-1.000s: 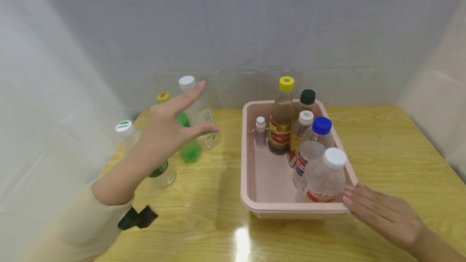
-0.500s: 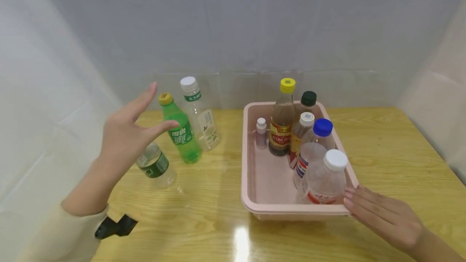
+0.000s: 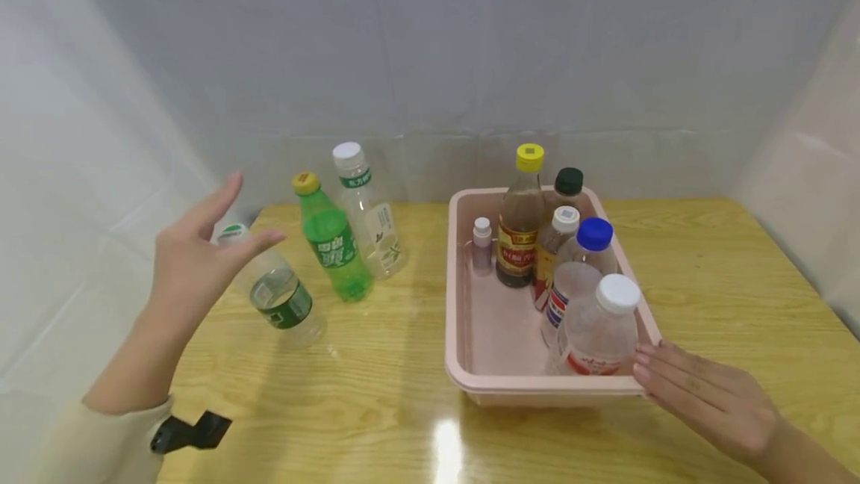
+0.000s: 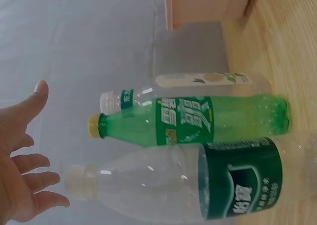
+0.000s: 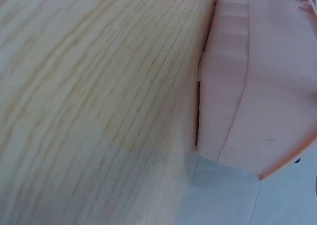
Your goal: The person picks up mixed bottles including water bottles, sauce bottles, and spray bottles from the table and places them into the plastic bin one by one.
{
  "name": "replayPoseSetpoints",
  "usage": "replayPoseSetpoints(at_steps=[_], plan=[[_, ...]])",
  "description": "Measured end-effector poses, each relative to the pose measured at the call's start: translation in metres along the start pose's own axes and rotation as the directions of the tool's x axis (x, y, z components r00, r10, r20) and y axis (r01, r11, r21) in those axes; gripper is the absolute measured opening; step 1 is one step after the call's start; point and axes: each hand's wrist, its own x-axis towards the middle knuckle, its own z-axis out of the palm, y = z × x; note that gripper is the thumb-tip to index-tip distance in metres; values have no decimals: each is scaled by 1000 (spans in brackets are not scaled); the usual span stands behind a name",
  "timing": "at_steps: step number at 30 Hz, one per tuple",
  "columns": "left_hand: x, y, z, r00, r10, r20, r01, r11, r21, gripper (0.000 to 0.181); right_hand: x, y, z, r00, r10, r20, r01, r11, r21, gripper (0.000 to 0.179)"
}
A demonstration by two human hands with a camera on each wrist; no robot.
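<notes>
My left hand (image 3: pixel 195 252) is raised at the left, thumb and fingers spread apart with nothing between them. It overlaps the neck of a clear water bottle (image 3: pixel 285 301) with a green label in the head view; the left wrist view puts the fingers close by the bottle's cap (image 4: pixel 81 183). Behind it stand a green soda bottle (image 3: pixel 332 245) with a yellow cap and a clear bottle (image 3: pixel 376 222) with a white cap. My right hand (image 3: pixel 712 398) rests straight fingers on the near right corner of the pink plastic bin (image 3: pixel 457 305).
Inside the bin are a yellow-capped brown bottle (image 3: pixel 517 237), a small white-capped bottle (image 3: pixel 481 249), a blue-capped bottle (image 3: pixel 594 237), a large white-capped clear bottle (image 3: pixel 598 334) and others. All stands on a wooden table (image 3: pixel 376 409), with a pale sheet (image 3: pixel 430 58) hanging behind.
My left hand has moved left and slightly down, from in front of the green soda bottle and the clear bottle to the water bottle's top. The right hand has stayed at the bin's corner.
</notes>
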Motion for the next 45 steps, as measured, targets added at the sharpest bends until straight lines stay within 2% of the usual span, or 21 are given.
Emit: replayPoseSetpoints(at_steps=[2,8,18,22,27,31,39,45], plan=[[-1,-7,-1,1000,-14,16,14,1000,3,78,1,0,-1,1000,4,12,-4,1000,-5,31],[-7,-24,-5,997,-68,37,66,997,41,78,-6,1,3,999,-2,-51,4,1000,31,27],[-11,-39,-3,990,-136,33,134,990,51,72,-10,2,5,996,4,-88,1,999,54,26],[-12,-45,-1,988,-152,29,151,988,23,69,-10,2,4,997,7,-80,-3,999,50,26],[-11,-51,1,989,-140,50,142,989,-48,68,-11,2,4,997,6,-76,-1,998,61,26],[-9,-55,1,989,-137,53,141,987,-72,63,-11,2,5,996,9,-84,-3,998,69,26],[-10,-59,5,992,-105,-62,92,978,-186,51,-13,1,5,996,15,-84,-10,998,58,26],[-11,-53,11,988,-54,-146,25,981,-193,47,-16,1,4,998,17,-62,-13,998,63,27]])
